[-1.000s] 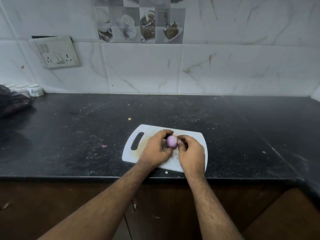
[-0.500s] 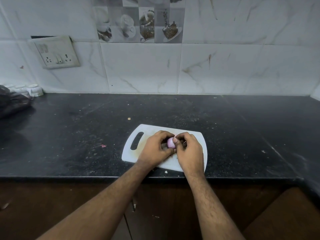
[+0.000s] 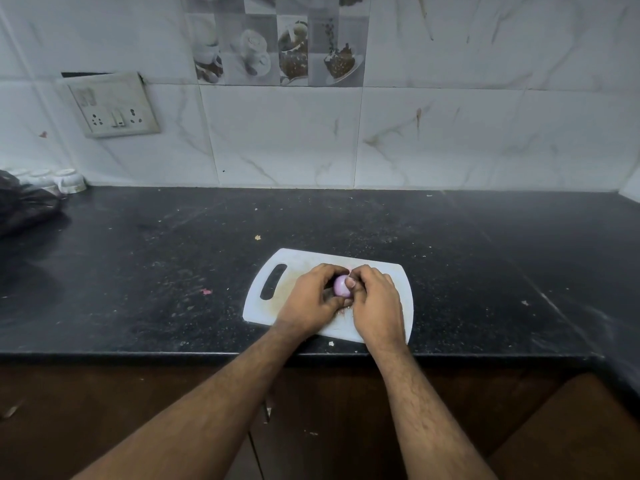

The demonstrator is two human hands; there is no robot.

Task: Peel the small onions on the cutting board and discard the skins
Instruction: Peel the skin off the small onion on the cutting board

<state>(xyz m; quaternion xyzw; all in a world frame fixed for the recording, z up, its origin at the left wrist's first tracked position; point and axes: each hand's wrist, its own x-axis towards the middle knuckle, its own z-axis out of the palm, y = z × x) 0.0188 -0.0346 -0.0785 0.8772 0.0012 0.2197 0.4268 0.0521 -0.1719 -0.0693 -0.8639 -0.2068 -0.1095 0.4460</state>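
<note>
Both hands have drawn closer together over the cutting board (image 3: pixel 298 261) since the earlier frames: a second ago the onion (image 3: pixel 341 286) sat exposed between spread fingertips, and now the right hand (image 3: pixel 375 306) has rolled its thumb across the onion's right flank while the left hand (image 3: pixel 308 301) has curled further round it from the left. Less of the pale purple bulb shows than before.

Left grip: fingers wrapped on the onion from below and behind, clamped on it. Right grip: thumb pressed to the onion's surface, the other fingers folded on its far side, so it too is closed on the bulb, or on a layer of its skin; which of the two cannot be told from this angle.

Held just above the middle of the cutting board, the onion looks smooth and glossy where visible, which suggests most of the dry skin is already off this one. Dark flecks lying on the board under the hands, toward its near edge, look like bits of skin.

My reading is that the thumb is working off a last strip. No other onions are visible on the board; the hands may hide some. Discarding the skins is not yet done.
</note>
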